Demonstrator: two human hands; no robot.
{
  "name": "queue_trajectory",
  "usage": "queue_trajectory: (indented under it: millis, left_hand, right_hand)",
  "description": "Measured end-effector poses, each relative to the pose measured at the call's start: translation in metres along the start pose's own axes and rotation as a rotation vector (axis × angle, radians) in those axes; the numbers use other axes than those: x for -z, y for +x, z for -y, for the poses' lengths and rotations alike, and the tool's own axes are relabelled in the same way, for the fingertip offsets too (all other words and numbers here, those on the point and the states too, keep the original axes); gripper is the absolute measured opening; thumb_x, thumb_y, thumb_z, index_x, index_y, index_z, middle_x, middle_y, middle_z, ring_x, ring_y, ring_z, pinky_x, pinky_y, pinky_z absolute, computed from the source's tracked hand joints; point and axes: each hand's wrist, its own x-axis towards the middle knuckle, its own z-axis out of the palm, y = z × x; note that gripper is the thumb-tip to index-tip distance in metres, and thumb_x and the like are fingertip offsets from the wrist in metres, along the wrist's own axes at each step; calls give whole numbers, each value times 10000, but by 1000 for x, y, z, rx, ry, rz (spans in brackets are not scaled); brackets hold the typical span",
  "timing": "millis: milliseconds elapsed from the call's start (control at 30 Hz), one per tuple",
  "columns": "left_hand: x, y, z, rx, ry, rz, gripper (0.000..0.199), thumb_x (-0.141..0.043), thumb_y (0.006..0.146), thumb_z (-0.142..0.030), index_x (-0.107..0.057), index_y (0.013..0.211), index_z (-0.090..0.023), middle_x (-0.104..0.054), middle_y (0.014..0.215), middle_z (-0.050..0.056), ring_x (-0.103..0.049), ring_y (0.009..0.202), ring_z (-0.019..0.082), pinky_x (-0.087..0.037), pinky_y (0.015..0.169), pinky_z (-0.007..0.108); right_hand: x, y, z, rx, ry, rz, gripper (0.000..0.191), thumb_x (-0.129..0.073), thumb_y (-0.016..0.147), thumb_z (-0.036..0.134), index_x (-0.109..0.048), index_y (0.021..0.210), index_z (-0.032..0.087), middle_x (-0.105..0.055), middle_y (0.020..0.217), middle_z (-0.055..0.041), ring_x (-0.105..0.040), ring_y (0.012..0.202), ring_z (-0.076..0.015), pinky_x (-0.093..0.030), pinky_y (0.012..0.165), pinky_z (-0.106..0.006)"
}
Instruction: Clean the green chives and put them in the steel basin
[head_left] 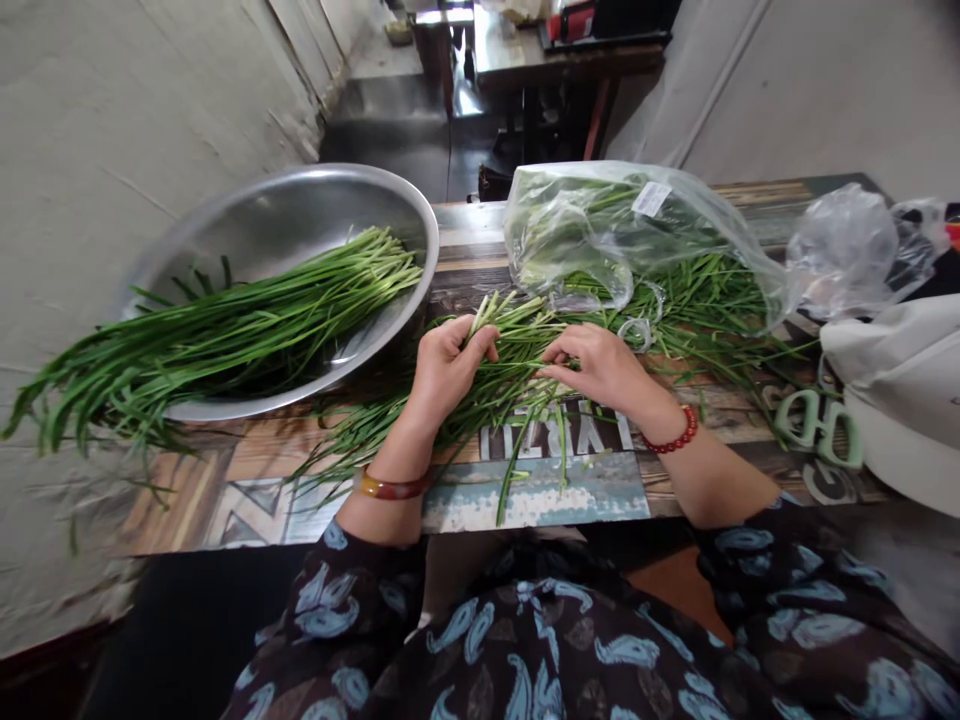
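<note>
Long green stalks with pale ends (495,310) are gripped in my left hand (450,365), its thumb and fingers closed round them. My right hand (596,365) is beside the pale ends, thumb and fingertips nearly together; whatever they pinch is too small to make out. Under and between both hands lie more loose green stalks (480,400) on the patterned table (555,490). To the left, a large metal basin (300,195) holds a thick bundle of green stalks (247,320), their leafy ends hanging over its rim.
A clear plastic bag (600,215) with more greens lies behind my right hand. At the right are green-handled scissors (817,425), crumpled plastic bags (847,245) and a pale cap-like item (900,390). Another table (510,55) stands beyond.
</note>
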Motion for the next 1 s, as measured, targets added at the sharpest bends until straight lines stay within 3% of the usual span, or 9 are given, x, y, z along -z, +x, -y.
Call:
queue_trajectory:
  millis: [100, 167, 233, 333, 433, 567, 667, 900, 1000]
  left_hand:
    - [-1, 0, 0, 24, -100, 9, 317, -545, 899, -346, -608, 644, -167, -613, 657, 11, -540, 650, 122, -424, 665, 242]
    - [-3, 0, 0, 74, -194, 2, 267, -559, 888, -356, -595, 696, -174, -586, 644, -4, -512, 579, 108, -404, 583, 232]
    - [-4, -1, 0, 113, -250, -12, 222, -592, 862, -349, -580, 721, -177, -535, 614, -27, -445, 508, 90, -339, 499, 223]
    - [-5, -1, 1, 104, -243, 5, 199, -622, 833, -312, -576, 702, -169, -479, 594, -40, -377, 511, 80, -296, 494, 221]
    - [-5, -1, 2, 87, -203, 32, 221, -631, 826, -315, -582, 683, -154, -483, 616, -35, -395, 573, 86, -320, 545, 218]
    - [-7, -1, 5, 107, -163, 32, 273, -634, 833, -383, -596, 704, -146, -492, 631, -31, -428, 624, 100, -338, 580, 216]
    - [-8, -3, 4, 91, -152, 31, 287, -610, 852, -403, -613, 727, -145, -522, 647, -24, -445, 633, 104, -353, 596, 218]
    - [-7, -7, -8, -66, -102, 67, 216, -642, 846, -346, -696, 794, -144, -659, 760, 17, -562, 728, 143, -435, 703, 253]
    - [-9, -7, -9, -185, -32, 110, 185, -635, 858, -284, -720, 772, -144, -641, 729, 17, -562, 713, 139, -430, 701, 257]
  right_hand:
    - [-1, 1, 2, -32, 92, -17, 90, -689, 841, 235, -676, 762, 194, -652, 767, -31, -585, 739, -170, -455, 732, -324]
    - [0, 2, 4, -103, 261, -42, 85, -665, 839, 230, -676, 770, 184, -648, 769, -22, -569, 688, -145, -446, 655, -291]
    - [2, 3, 5, -211, 428, -67, 107, -655, 834, 269, -677, 787, 174, -639, 731, -8, -539, 622, -123, -422, 587, -268]
    - [4, 4, 7, -329, 548, -82, 184, -645, 835, 344, -677, 799, 166, -619, 668, 7, -509, 575, -111, -402, 551, -258]
    - [3, 3, 7, -293, 438, -77, 177, -633, 841, 331, -679, 791, 167, -624, 683, -1, -519, 593, -116, -411, 575, -262]
    - [-1, 1, 9, -96, 142, 20, 90, -665, 826, 257, -694, 791, 180, -647, 769, -33, -578, 733, -158, -447, 713, -299]
    - [-2, 1, 12, -62, 122, 45, 88, -662, 830, 236, -701, 771, 182, -631, 761, -38, -573, 755, -167, -442, 738, -311]
    - [5, 5, 12, -513, 694, -9, 301, -713, 745, 456, -706, 709, 158, -599, 584, 9, -446, 508, -88, -317, 483, -244]
    - [6, 7, 12, -616, 878, 1, 353, -770, 658, 501, -697, 689, 158, -612, 588, 3, -461, 498, -77, -313, 446, -218]
